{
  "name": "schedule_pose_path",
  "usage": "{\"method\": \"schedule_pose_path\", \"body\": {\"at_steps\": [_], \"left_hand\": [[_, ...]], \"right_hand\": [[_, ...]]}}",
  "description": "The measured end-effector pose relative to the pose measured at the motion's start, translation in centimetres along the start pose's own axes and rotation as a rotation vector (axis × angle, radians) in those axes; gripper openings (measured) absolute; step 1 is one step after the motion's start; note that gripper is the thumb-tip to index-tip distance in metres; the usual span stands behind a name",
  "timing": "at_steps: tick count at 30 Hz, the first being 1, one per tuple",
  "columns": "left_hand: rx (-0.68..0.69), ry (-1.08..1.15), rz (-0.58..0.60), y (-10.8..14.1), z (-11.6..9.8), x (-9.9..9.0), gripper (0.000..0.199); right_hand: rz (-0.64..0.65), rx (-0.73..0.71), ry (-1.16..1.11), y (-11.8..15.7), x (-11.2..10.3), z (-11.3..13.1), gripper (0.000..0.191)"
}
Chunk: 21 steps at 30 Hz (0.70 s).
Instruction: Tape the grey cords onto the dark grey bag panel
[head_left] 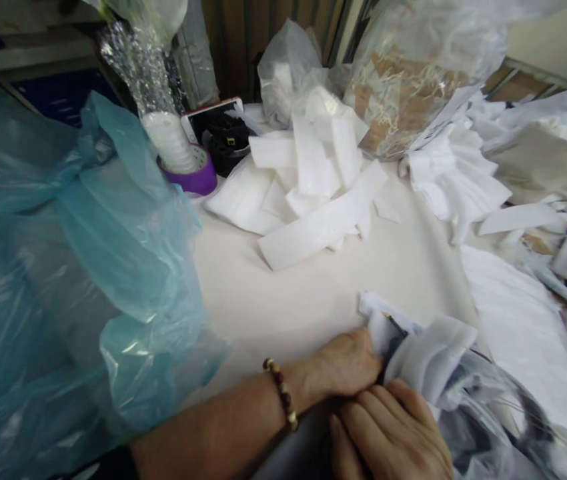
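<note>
My left hand (pixel 351 363), a beaded bracelet (pixel 281 393) on its wrist, is closed at the near edge of the white table (pixel 243 300). Right below it, my right hand (pixel 391 433) has its fingers bent and pressed together. Both touch a dark item partly wrapped in white foam (pixel 433 353); what exactly each set of fingers grips is hidden. Clear plastic (pixel 483 413) with dark pieces lies to the right of my hands. Beyond them, a loose pile of white foam strips (pixel 313 193) rests on the table.
Blue-green plastic bags (pixel 143 247) cover the left side. Behind are a purple tape roll (pixel 196 175), a black pouch (pixel 226 140) and a large clear bag (pixel 403 87) holding brown material. White cloth-like sheets (pixel 453 173) and more wrapping crowd the right.
</note>
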<state>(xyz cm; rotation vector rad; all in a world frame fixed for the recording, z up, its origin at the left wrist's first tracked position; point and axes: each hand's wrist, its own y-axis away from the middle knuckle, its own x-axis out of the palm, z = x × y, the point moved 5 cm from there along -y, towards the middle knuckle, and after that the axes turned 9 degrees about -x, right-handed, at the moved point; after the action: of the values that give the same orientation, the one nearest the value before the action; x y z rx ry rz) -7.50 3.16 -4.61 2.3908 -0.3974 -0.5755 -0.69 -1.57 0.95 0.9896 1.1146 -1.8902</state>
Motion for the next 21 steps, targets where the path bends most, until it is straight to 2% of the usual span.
{"method": "schedule_pose_path", "body": {"at_steps": [3, 6, 9, 11, 15, 18, 21], "left_hand": [[0.065, -0.079, 0.024, -0.3, -0.2, -0.5, 0.02], [0.166, -0.137, 0.049, -0.7, -0.8, -0.8, 0.02], [0.191, -0.143, -0.001, -0.1, -0.3, -1.0, 0.025], [0.189, -0.129, -0.077, 1.6, 0.9, -1.2, 0.027], [0.176, -0.075, -0.262, 7.2, 5.3, -1.3, 0.029], [0.44, -0.248, -0.273, 11.1, 7.1, -0.4, 0.025], [0.652, -0.437, -0.279, 12.3, 7.4, 0.3, 0.021]], "right_hand": [[0.037, 0.011, -0.022, -0.1, 0.0, 0.1, 0.021], [0.041, 0.021, 0.031, -0.3, -0.2, 0.2, 0.029], [0.083, 0.046, 0.06, -0.4, 0.0, 0.2, 0.033], [0.087, 0.043, 0.063, -0.5, 0.1, 0.2, 0.034], [0.053, 0.073, 0.044, -0.4, 0.2, 0.0, 0.032], [0.058, 0.09, 0.022, 0.1, 0.3, -0.3, 0.03], [0.138, 0.066, 0.026, 0.5, 0.5, -0.7, 0.024]]}}
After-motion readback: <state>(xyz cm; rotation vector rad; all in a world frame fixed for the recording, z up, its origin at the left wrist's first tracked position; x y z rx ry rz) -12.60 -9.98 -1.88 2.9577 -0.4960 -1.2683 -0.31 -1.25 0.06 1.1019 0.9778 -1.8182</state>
